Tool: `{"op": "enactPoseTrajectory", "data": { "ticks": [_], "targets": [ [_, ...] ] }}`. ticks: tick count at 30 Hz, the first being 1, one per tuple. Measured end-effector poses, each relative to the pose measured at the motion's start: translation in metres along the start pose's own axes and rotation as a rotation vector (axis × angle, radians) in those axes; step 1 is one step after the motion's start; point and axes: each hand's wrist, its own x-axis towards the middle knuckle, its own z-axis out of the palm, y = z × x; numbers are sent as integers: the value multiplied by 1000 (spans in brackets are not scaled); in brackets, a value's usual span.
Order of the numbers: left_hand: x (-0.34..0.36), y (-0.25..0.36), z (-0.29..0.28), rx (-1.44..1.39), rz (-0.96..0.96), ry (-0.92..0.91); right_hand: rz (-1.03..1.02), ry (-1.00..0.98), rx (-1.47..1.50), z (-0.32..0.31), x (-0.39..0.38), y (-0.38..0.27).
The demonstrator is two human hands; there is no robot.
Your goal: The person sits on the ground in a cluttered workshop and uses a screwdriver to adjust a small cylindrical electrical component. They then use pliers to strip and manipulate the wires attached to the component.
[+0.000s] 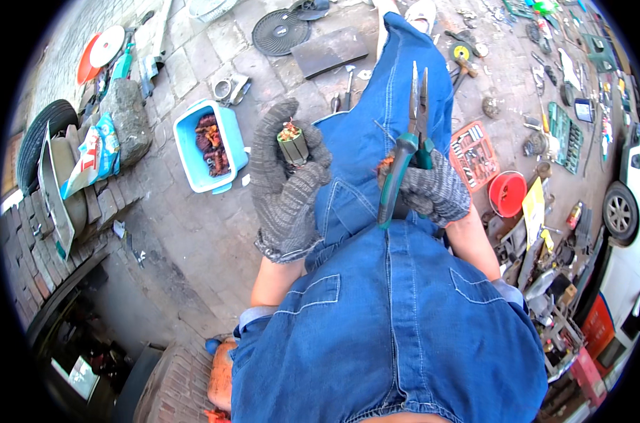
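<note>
Gloved hands at work: left hand (286,185) gripping a motor armature (292,145), right hand (432,189) clasping long-nose pliers (408,151) whose tips could slip and gouge its copper windings.

- Left hand (286,187): grey knit glove, speckled weave.
- Right hand (432,189): same grey knit glove.
- Motor armature (292,144): dark grey body, copper-orange windings at top.
- Pliers (408,151): teal-green handles, dark steel jaws.
- Trousers (390,310): blue denim, lighter stitching.
- Tub (225,127): light blue, rust-brown contents.
- Bucket (507,194): red.
- Paving (193,233): grey-brown.
</note>
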Motion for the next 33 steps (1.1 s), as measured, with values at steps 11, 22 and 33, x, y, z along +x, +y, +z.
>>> {"op": "enactPoseTrajectory", "data": {
  "ticks": [11, 22, 33],
  "targets": [
    [14, -16, -8, 46, 124, -64, 106, -363, -538, 23, -9, -16],
    [25, -15, -9, 108, 24, 57, 176, -414, -648, 43, 0, -12],
    [27, -16, -25, 203, 13, 35, 157, -425, -758, 55, -1, -26]
  ]
}}
